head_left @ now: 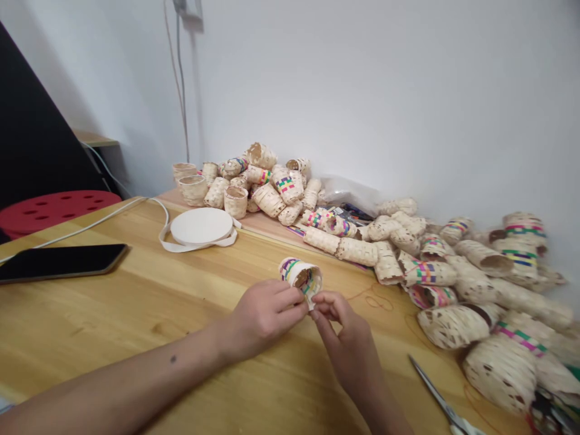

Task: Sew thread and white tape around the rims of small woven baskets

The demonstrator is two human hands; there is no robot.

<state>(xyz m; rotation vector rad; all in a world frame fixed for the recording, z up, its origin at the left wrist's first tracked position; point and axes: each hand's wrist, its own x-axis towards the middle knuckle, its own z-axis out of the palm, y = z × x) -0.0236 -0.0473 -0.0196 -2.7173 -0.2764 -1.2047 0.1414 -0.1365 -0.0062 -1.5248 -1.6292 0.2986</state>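
small woven basket [299,279] was held tilted above the wooden table [136,314], its open mouth turned up and toward the wearer. bands of pink, green and purple ran through its pale split strips. its lower end was hidden behind the fingers, so the base could not be made out, and the inside was too shadowed to read.

the left hand [265,317] was closed around the basket from the side. the right hand [344,338] gripped its lower edge in a pinch, with the fingertips [324,305] pressed to the weave. exactly where they met was hidden, and i could not tell whether a loose strip lay between them.

beyond the hands, a heap of similar baskets [453,272] lay along the wall, many with coloured bands. they overlapped and hid one another, and the heap ran off the right edge. a clear plastic bag [348,192] lay behind it, its contents hard to make out. a white roll of flat strap [201,226] lay nearer the hands, with a loose end trailing around it.

steel scissors [437,393] lay at the lower right, their handles cut off by the bottom edge. a black phone [58,262] ran off the left edge, near a white cable [90,220].
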